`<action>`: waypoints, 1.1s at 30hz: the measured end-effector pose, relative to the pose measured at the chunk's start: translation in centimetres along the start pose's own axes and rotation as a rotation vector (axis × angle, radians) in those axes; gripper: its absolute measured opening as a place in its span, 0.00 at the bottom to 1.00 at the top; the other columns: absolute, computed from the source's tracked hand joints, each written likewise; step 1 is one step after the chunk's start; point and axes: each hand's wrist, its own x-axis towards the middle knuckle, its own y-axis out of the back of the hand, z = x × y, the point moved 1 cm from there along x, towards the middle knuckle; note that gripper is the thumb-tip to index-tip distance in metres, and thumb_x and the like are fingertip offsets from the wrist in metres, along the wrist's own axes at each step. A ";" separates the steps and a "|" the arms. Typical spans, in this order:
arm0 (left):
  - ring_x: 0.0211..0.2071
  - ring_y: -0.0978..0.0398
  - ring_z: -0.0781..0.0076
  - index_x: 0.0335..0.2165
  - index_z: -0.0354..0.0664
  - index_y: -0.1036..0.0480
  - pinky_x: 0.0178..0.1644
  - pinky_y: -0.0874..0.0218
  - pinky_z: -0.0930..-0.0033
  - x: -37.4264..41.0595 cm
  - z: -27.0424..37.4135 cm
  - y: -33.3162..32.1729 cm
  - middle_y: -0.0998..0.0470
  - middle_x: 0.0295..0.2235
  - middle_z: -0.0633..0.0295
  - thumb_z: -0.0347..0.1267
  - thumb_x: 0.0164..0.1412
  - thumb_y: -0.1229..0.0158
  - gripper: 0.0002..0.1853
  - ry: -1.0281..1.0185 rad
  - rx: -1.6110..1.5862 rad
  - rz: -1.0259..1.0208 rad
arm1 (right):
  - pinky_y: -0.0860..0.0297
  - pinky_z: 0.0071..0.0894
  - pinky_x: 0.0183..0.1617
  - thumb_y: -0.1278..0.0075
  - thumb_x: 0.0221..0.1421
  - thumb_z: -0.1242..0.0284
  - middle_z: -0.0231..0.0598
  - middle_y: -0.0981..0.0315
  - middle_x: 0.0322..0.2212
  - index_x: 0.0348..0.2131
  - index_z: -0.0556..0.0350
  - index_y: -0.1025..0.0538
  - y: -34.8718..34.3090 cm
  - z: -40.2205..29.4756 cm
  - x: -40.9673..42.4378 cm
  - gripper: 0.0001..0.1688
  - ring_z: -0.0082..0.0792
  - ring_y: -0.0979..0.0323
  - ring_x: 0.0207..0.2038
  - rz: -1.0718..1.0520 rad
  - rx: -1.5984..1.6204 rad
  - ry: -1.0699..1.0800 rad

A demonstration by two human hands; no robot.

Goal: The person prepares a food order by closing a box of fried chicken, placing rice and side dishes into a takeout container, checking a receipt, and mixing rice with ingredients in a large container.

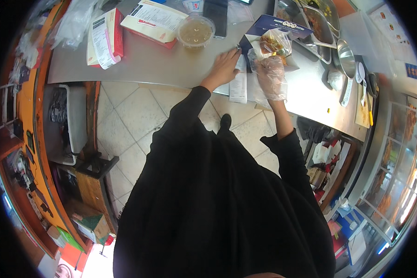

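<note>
A dark blue and white cardboard food box [245,43] stands on the steel counter with its printed lid raised. Inside it are browned food pieces [270,43], partly under clear plastic. My left hand [226,66] is bare, palm down, its fingertips at the box's left side. A printed paper slip [238,85] lies beside that hand and hangs over the counter's edge. My right hand [272,76] wears a loose clear plastic glove and reaches to the near side of the box, at the food. Its fingertips are hidden, so a grip on anything cannot be made out.
Left on the steel counter [142,66] are two red-and-cream boxes [105,38] [153,22] bearing slips, a lidded tub of brownish liquid [196,32] and a phone [216,17]. To the right are steel food pans [318,24], a ladle [346,59] and a cutting board [364,111] with a yellow-handled knife [370,116].
</note>
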 end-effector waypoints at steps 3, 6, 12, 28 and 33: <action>0.54 0.53 0.58 0.50 0.33 0.47 0.55 0.61 0.59 0.0 -0.1 0.1 0.45 0.49 0.49 0.30 0.44 0.47 0.33 -0.029 0.045 0.048 | 0.41 0.33 0.28 0.50 0.45 0.69 0.44 0.34 0.16 0.18 0.62 0.29 -0.8 0.6 -0.4 0.13 0.39 0.36 0.22 -0.133 -0.069 -0.001; 0.55 0.54 0.56 0.49 0.30 0.48 0.55 0.63 0.58 0.1 -0.5 -0.4 0.45 0.49 0.46 0.31 0.44 0.47 0.33 -0.029 0.091 0.079 | 0.38 0.31 0.37 0.51 0.47 0.67 0.47 0.29 0.27 0.27 0.57 0.24 -0.3 -0.5 -0.2 0.12 0.42 0.32 0.32 -0.447 -0.211 -0.079; 0.53 0.54 0.49 0.46 0.29 0.44 0.55 0.61 0.56 -0.2 -0.5 -0.4 0.48 0.49 0.40 0.32 0.44 0.46 0.31 -0.096 0.142 0.170 | 0.43 0.35 0.49 0.54 0.47 0.63 0.44 0.36 0.41 0.42 0.53 0.32 6.2 -0.8 -1.4 0.23 0.42 0.39 0.45 -0.352 -0.030 -0.270; 0.52 0.51 0.50 0.45 0.37 0.41 0.56 0.63 0.49 0.0 1.0 -0.1 0.45 0.47 0.44 0.33 0.41 0.45 0.30 0.045 0.299 0.095 | 0.39 0.31 0.40 0.63 0.51 0.68 0.45 0.32 0.35 0.40 0.57 0.33 20.2 22.5 19.3 0.17 0.35 0.34 0.38 0.487 -1.153 -0.256; 0.52 0.52 0.48 0.44 0.36 0.41 0.57 0.64 0.50 0.4 1.4 0.2 0.46 0.49 0.44 0.32 0.36 0.44 0.32 0.138 0.357 0.016 | 0.37 0.35 0.40 0.57 0.47 0.69 0.49 0.31 0.32 0.36 0.57 0.29 16.7 35.6 32.2 0.15 0.37 0.32 0.36 -0.078 -0.916 -0.126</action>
